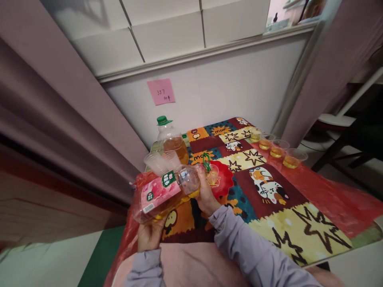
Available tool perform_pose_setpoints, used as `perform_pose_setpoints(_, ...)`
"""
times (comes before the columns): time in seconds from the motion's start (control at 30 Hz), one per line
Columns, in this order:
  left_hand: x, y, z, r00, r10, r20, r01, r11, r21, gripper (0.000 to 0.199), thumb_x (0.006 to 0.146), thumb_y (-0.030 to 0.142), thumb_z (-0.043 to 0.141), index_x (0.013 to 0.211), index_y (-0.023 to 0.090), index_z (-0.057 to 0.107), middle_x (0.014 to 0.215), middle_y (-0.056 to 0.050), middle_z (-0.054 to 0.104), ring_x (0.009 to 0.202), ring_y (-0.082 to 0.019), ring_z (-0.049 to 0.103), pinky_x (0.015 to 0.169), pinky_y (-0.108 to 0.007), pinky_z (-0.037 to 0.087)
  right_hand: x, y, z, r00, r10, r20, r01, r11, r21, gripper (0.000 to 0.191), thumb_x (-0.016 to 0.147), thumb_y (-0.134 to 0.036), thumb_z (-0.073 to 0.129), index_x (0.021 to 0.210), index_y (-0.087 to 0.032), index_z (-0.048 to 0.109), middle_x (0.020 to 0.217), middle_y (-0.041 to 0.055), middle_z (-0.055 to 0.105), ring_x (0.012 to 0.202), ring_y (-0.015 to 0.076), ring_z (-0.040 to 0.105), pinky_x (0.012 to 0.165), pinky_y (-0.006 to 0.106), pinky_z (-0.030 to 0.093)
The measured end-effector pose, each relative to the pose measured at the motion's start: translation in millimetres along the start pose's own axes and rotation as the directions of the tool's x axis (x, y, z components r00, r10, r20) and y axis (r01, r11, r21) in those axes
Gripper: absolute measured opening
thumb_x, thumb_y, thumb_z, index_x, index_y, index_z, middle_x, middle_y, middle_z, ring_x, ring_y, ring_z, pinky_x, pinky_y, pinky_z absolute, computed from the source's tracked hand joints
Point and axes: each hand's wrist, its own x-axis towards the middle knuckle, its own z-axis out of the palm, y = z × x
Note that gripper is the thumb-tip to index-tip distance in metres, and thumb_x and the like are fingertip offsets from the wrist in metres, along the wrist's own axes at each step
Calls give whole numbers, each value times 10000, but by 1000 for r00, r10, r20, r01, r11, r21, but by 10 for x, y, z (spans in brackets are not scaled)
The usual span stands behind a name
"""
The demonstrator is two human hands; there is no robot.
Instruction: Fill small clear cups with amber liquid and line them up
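Note:
A large clear juice bottle (pixel 161 193) with a pink and green label is tilted with its mouth toward the right. My left hand (pixel 152 235) supports it from below near its base. Around the neck is my right hand (pixel 206 193), its fingers closed. Amber liquid lies along the bottle's lower side. Under the mouth, a clear cup (pixel 213 175) stands on a red scalloped plate (pixel 228 181); the bottle's opening is largely hidden by my right hand. A green looped item (pixel 206 161) shows beside the neck.
Behind the bottle stand a second bottle (pixel 176 147) with a green cap and stacked plastic cups (pixel 157 162). Several cups of yellow liquid (pixel 277 149) line the table's right side. A patterned mat (pixel 284 223) and red plastic film (pixel 332 203) cover the table, against a white wall.

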Motion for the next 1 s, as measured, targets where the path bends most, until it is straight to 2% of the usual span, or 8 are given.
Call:
perform_pose_setpoints(0.2,1,-15,-12,995,-33,96,42,995,-85,593,1168,207,344,1582,392,725,1452,-76,824,1398,-276,764,1290,-539,456,-7,-17,8,999,33,-15,-33,999,0,630,966,-816,756,1260,-259,788,1157,97,903,1110,316,866,836,409,738)
perform_pose_setpoints(0.33,8,-6,-30,992,-48,116,63,989,-133,602,1170,223,329,1596,395,717,1476,-89,802,1437,-285,738,1320,-583,396,-12,-32,12,1000,26,-17,-26,1000,17,598,966,-787,781,1267,-272,791,1158,93,906,1115,312,868,832,396,736)
perform_pose_setpoints(0.53,4,-10,-64,993,-49,110,66,986,-151,567,1166,236,383,1601,389,713,1497,-111,781,1432,-316,738,1306,-632,402,-10,-31,-3,1000,26,12,-26,1000,7,614,972,-805,764,1275,-272,798,1137,77,911,1088,300,876,811,373,734)
perform_pose_setpoints(0.7,18,1,-85,994,-41,104,55,989,-138,565,1165,221,402,1613,388,701,1472,-100,807,1403,-312,761,1283,-605,453,-11,-40,-9,999,47,21,-48,999,21,596,973,-802,768,1242,-271,810,1194,78,906,1109,295,873,817,375,736)
perform_pose_setpoints(0.8,21,7,-106,995,-44,92,56,990,-130,586,1157,210,418,1660,394,654,1528,-107,776,1408,-322,758,1290,-603,449,-13,-41,-9,999,43,22,-44,999,16,589,971,-803,772,1218,-270,817,1201,70,904,1108,279,871,822,357,732)
perform_pose_setpoints(0.9,13,2,-123,996,-34,77,43,991,-126,611,1175,218,372,1715,411,582,1576,-107,744,1425,-324,748,1299,-634,429,-14,-35,-8,998,49,34,-49,999,12,605,989,-811,743,1218,-257,820,1196,77,905,1089,269,872,802,334,723)
perform_pose_setpoints(1.0,6,-9,-114,997,-21,71,29,993,-113,616,1196,234,313,1742,404,544,1533,-116,772,1395,-322,768,1289,-663,434,-11,-27,-10,997,61,40,-62,998,22,629,994,-826,727,1248,-257,814,1203,78,904,1070,261,875,796,333,723)
